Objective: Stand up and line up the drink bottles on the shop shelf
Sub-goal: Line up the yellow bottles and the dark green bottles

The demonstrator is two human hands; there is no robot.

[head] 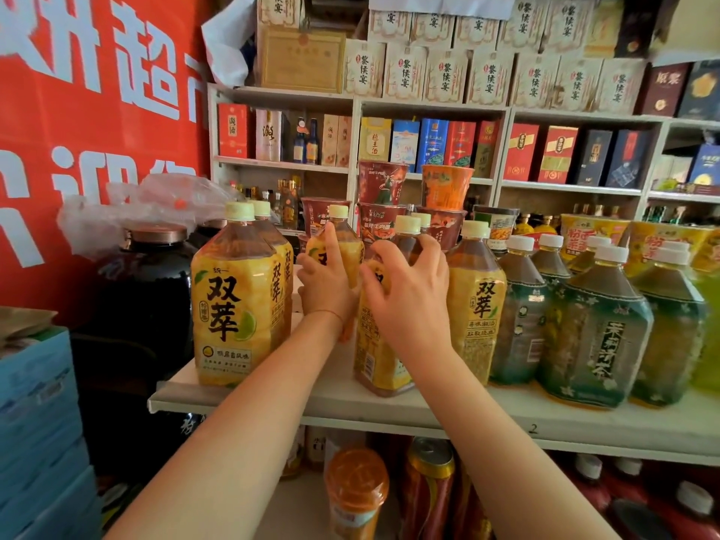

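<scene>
A crowded shop shelf (pixel 428 413) holds rows of large tea bottles, with stacked instant-noodle cups (pixel 383 204) just behind them and boxed liquor (pixel 448 77) filling the wall shelving beyond. A red banner (pixel 89 111) hangs at left above a dark lidded jar (pixel 152 282) draped with clear plastic, and blue cartons (pixel 39 422) stand below it. Green-labelled bottles (pixel 592 337) crowd the right of the shelf, close beside a yellow-labelled bottle (pixel 477 302); two more yellow bottles (pixel 237 298) stand upright at the left end. Between them, the person's left hand (pixel 325 282) wraps around a yellow bottle set further back (pixel 343 243), forefinger stretched up its shoulder. The right hand (pixel 409 290) grips the neck and shoulder of a front yellow bottle (pixel 380 352), fingers curled over it; this bottle tilts slightly, its base near the shelf's front edge. Canned and bottled drinks (pixel 389 493) sit on the level beneath.
</scene>
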